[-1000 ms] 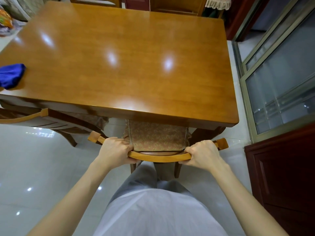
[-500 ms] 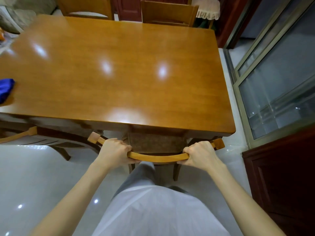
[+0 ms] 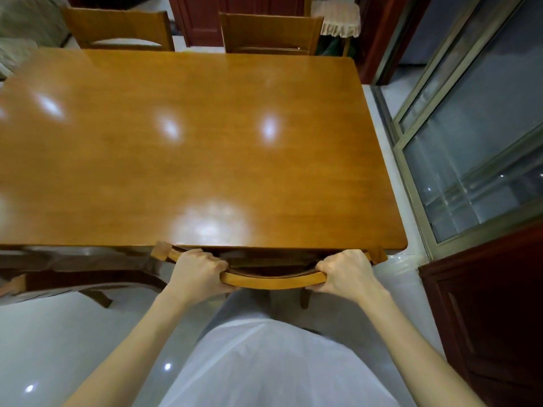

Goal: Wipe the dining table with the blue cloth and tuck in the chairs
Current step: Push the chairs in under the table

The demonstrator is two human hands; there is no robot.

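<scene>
Moved since the earlier frame: chair, now sitting further under the table, its patterned seat cushion no longer showing and only the curved top rail projecting past the near edge at 6 o'clock; blue cloth, earlier lying at the table's 9 o'clock edge, now falling outside the view, so its place cannot be told. Left hand: grip clamped around the left part of the rail. Right hand: grip clamped around the right part of the rail, the two hands standing well apart and level. Step in hand, as judged: tucking in the near chair, nearly finished. Handling notes: pushing evenly with both hands is keeping the chair square to the table; easing off as the rail is nearing the edge is sparing the knuckles, which are lying just beside the underside of the top. Second chair at 8 o'clock: blurred, appearing to be sticking out. Two far chairs at 12 o'clock: standing against the far edge.
</scene>
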